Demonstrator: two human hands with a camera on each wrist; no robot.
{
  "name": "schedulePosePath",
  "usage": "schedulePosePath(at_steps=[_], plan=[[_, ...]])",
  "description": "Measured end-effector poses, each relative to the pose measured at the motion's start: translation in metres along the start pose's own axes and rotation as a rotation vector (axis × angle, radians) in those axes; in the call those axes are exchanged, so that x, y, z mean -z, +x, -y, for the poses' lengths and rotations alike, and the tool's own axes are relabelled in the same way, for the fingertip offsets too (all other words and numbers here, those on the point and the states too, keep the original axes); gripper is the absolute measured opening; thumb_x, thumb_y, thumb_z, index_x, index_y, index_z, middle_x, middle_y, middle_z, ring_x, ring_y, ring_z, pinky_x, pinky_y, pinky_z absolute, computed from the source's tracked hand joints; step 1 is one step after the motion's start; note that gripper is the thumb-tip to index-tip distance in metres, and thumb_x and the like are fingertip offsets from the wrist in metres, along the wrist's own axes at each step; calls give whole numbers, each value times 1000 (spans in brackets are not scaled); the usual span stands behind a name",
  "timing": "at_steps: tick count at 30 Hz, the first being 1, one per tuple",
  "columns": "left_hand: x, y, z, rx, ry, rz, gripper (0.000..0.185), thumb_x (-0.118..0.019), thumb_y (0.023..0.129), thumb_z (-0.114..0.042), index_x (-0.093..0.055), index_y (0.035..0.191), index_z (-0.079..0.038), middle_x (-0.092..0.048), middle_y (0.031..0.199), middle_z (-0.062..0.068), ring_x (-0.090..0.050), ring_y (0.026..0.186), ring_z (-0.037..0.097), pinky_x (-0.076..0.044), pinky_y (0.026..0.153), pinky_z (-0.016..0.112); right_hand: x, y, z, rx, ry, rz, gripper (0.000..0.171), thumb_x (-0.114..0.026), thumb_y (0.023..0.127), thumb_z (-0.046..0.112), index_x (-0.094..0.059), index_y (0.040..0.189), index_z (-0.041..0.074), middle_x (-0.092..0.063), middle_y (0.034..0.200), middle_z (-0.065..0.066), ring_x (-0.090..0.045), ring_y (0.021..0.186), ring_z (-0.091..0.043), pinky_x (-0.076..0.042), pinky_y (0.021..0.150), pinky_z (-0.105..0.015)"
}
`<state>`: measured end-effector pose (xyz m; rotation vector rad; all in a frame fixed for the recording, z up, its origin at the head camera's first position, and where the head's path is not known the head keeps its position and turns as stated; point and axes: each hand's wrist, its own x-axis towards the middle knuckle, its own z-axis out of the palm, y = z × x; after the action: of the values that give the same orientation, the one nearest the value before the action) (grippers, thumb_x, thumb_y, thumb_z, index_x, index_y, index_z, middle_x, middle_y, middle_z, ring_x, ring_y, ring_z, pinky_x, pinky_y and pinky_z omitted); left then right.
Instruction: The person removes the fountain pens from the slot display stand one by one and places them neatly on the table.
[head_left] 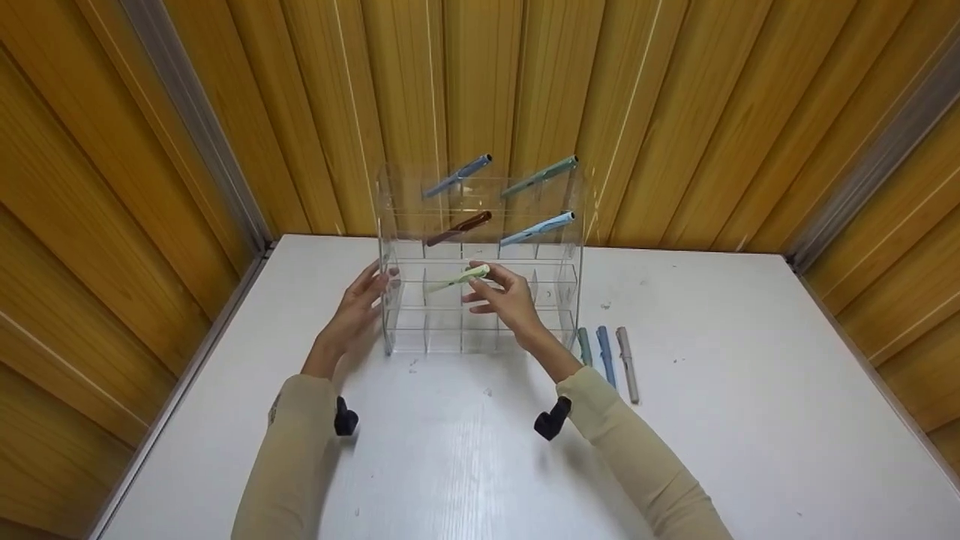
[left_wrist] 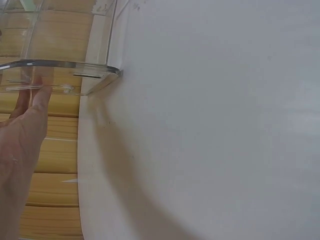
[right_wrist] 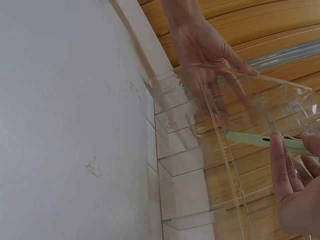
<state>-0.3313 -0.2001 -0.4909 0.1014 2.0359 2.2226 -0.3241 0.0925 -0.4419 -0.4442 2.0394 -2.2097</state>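
Right hand (head_left: 504,300) pinching slim pale-green pen (head_left: 459,278) in clear acrylic rack (head_left: 480,300), third tier, left of centre. Left hand (head_left: 358,307), fingers straight, flat against rack's left wall on white tabletop (head_left: 750,420).

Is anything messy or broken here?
Nothing looks broken or spilled. The clear rack stands upright on the white table, steadied by the left hand, while the right hand holds a light green pen at it. Three pens lie beside it, and the table shows a few small scuff marks.
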Motion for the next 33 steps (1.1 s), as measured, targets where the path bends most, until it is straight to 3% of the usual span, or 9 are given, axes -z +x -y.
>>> schedulePosePath(at_steps=[7,12,25,29,33], plan=[[-1,2,1,4,7,3,66,-50,111,-42,-24,168,-20,-36,170,7,-26,161,28,-20,132,51,1,0,-6,47,25,-36,34,-57,108,8,-61,140,-2,-68,131,-20,-78,84,-11,-66,73,-29],[-1,5,1,10,5,19,64,-49,111,-42,-24,168,-23,-34,171,6,-24,161,26,-19,133,50,3,-3,-8,76,86,-74,38,-51,111,12,-53,147,0,-68,137,-19,-79,91,-11,-65,75,-28],[1,8,-1,13,-13,5,64,-50,111,-43,-27,167,-23,-35,170,7,-24,161,27,-17,133,50,15,-11,2,155,163,-78,38,-46,113,14,-45,147,-2,-57,144,-28,-74,113,-17,-62,97,-37],[1,10,-2,5,-11,9,64,-50,111,-42,-27,167,-23,-37,169,6,-22,162,28,-14,133,52,19,-14,5,165,178,-107,39,-45,113,14,-42,148,-3,-59,142,-25,-74,113,-17,-62,97,-37],[1,10,-1,6,5,12,64,-49,111,-43,-26,167,-23,-37,169,6,-23,162,28,-15,133,53,22,-18,5,157,210,-135,34,-44,113,13,-46,146,3,-64,135,-17,-74,111,-16,-62,96,-37]])
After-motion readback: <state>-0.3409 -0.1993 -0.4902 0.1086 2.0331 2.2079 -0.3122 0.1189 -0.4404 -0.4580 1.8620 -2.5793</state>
